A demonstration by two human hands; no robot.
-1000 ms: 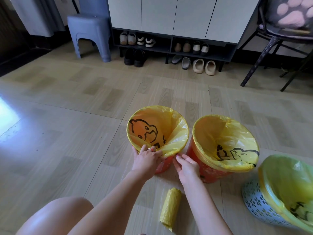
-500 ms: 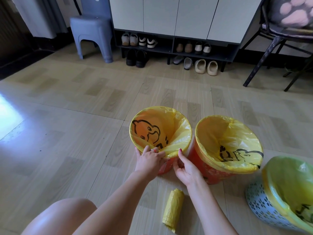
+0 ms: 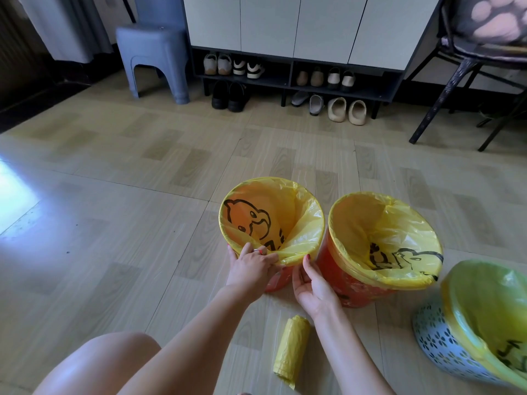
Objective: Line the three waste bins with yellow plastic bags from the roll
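Left hand (image 3: 252,267): fingers curled over the near rim of the left bin (image 3: 272,220), gripping its yellow bag (image 3: 302,238).
Right hand (image 3: 312,286): open, palm facing the bin's side, holding nothing.
Roll (image 3: 291,347): on the floor between the forearms.

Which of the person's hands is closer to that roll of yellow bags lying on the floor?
The right hand. It hovers open just above the roll of yellow bags; the left hand is farther up-left, gripping the bag's edge at the left orange bin.

Pale wood-look floor (image 3: 142,172), white cabinet (image 3: 296,27) — shoes (image 3: 233,65) beneath, grey-blue stool (image 3: 152,49), dark chair (image 3: 467,61).
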